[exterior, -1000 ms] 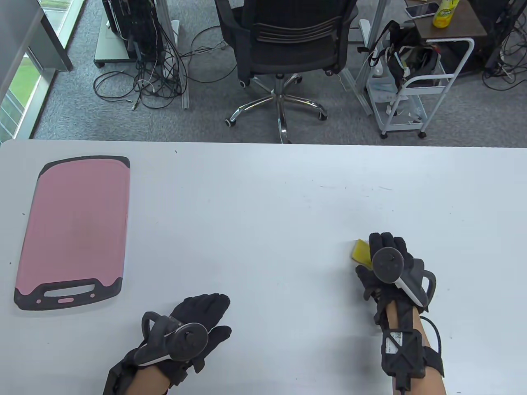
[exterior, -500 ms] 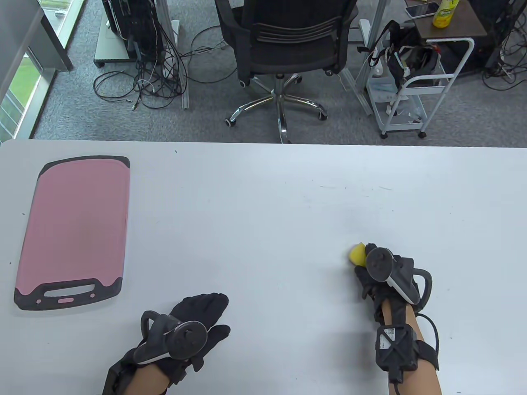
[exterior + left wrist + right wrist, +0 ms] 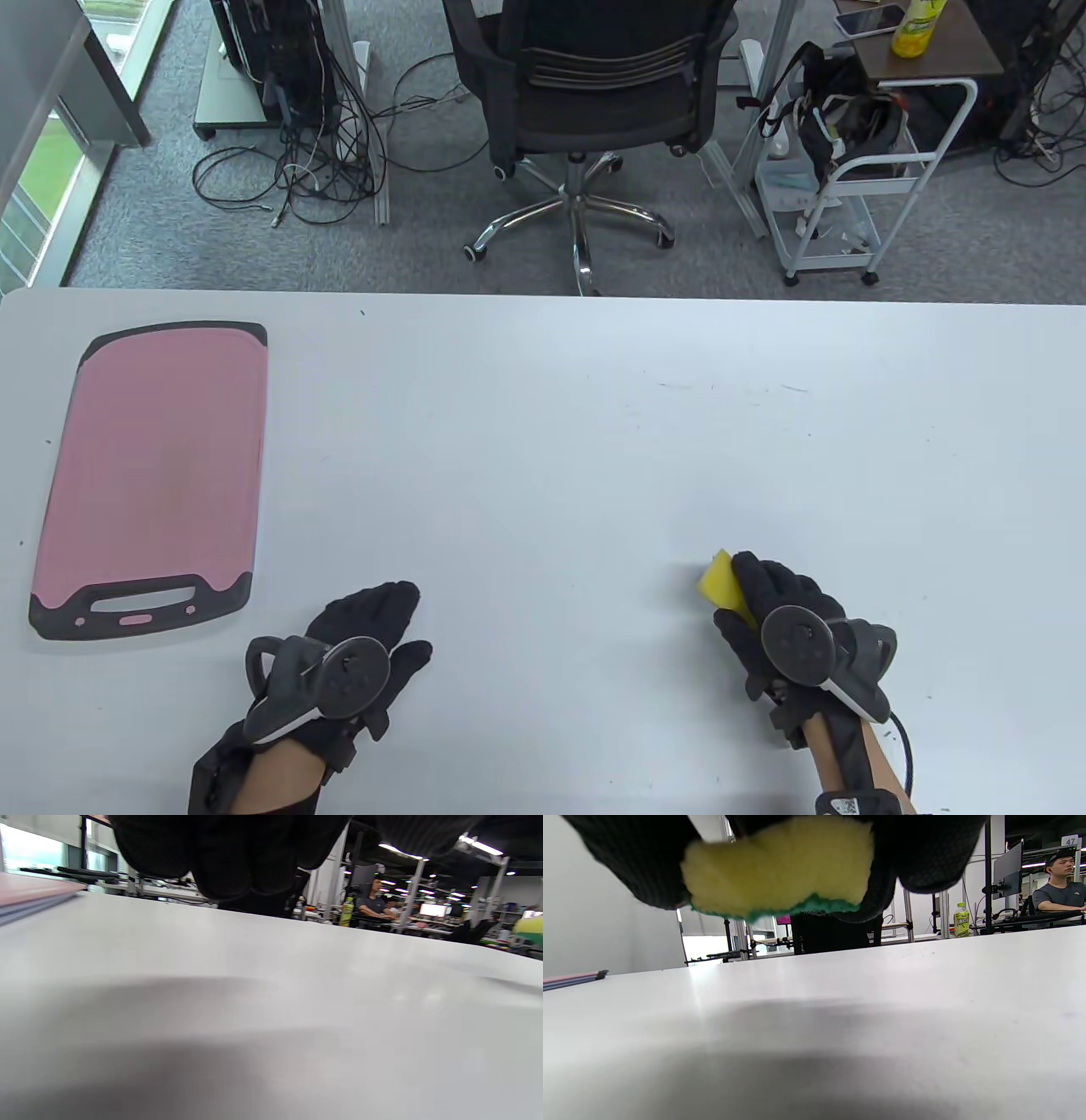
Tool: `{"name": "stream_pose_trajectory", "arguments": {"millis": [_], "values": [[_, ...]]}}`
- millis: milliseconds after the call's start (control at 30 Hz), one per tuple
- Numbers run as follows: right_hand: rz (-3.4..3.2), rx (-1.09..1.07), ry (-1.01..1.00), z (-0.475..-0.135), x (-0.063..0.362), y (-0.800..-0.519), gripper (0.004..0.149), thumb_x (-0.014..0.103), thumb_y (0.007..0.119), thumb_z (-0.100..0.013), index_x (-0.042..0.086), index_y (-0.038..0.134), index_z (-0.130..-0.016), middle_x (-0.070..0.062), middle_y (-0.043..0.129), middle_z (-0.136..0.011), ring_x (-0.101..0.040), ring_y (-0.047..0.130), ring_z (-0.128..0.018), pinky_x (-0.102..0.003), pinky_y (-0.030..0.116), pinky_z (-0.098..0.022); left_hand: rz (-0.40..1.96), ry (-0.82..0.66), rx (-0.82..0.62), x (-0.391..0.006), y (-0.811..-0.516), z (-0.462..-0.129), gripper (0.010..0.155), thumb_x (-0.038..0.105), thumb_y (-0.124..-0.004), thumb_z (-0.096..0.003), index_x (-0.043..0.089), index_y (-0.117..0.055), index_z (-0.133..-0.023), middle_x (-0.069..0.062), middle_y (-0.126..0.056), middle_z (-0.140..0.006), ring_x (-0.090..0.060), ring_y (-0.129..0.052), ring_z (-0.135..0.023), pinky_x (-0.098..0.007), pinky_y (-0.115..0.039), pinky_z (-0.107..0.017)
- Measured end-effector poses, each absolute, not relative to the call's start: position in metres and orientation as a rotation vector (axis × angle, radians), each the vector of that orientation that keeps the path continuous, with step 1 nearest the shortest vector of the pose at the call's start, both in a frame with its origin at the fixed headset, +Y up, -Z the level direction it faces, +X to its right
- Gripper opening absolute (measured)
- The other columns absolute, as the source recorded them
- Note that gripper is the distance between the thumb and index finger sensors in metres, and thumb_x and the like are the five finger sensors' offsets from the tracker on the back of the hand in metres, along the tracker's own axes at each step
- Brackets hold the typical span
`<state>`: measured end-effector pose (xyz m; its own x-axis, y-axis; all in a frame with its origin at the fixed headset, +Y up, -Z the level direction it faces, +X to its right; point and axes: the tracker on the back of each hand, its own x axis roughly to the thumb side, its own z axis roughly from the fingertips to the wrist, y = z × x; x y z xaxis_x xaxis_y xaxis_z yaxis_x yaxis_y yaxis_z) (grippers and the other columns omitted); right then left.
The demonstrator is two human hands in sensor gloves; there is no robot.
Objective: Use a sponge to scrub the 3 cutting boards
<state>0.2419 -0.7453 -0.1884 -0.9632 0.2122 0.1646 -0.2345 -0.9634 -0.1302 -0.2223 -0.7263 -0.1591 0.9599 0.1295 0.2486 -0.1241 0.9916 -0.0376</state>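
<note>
- Table view: your right hand (image 3: 785, 628) grips one yellow sponge (image 3: 721, 581) near the desk's (image 3: 543, 441) front edge, right of centre, fingers curled over it so that one corner juts out toward the far left; judged from this hold, the sponge is ready to be carried to a board
- Table view: your left hand (image 3: 356, 632) lies flat with fingers straight and relaxed near the front edge, left of centre, holding nothing; it is likely kept free to steady a board
- Table view: one pink cutting board (image 3: 153, 475) with a dark rim lies along the desk's left edge, handle end toward you, well apart from both hands; only one board face shows here, not three
- Left wrist view: gloved fingers (image 3: 229, 853) hang in from the top, not closed on anything; at the left edge the pink board (image 3: 29, 891) seems to rest on a greyer layer, perhaps stacked boards; the count cannot be told
- Right wrist view: the sponge (image 3: 780, 870) is squeezed between gloved fingers (image 3: 925, 849), green scrub face downward, lifted clear of the desk; a thin layered stack (image 3: 572, 979) shows at far left
</note>
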Motion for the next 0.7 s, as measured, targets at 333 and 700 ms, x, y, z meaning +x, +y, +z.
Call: {"name": "stream_pose_trajectory", "arguments": {"millis": [333, 700], "values": [[2.879, 0.230, -0.210, -0.191, 0.246, -0.745, 0.071, 0.052, 0.081, -0.043, 0.015, 0.065, -0.102, -0.012, 0.074, -0.096, -0.032, 0.080, -0.080, -0.053, 0.068, -0.061, -0.147, 0.266, -0.076, -0.339, -0.750, -0.176, 0.092, 0.065, -0.074, -0.0469, 0.013, -0.046, -0.118, -0.023, -0.058, -0.119, -0.050, -0.066, -0.104, -0.066, -0.061, -0.072], [2.930, 0.259, -0.151, -0.192, 0.238, -0.754, 0.071, 0.051, 0.082, -0.042, 0.016, 0.065, -0.102, -0.012, 0.073, -0.096, -0.033, 0.079, -0.081, -0.055, 0.067, -0.062, -0.075, 0.445, -0.116, -0.394, -0.775, -0.171, 0.077, 0.060, -0.088, -0.0409, 0.025, -0.065, -0.105, -0.004, -0.074, -0.109, -0.034, -0.073, -0.105, -0.061, -0.062, -0.073]]}}
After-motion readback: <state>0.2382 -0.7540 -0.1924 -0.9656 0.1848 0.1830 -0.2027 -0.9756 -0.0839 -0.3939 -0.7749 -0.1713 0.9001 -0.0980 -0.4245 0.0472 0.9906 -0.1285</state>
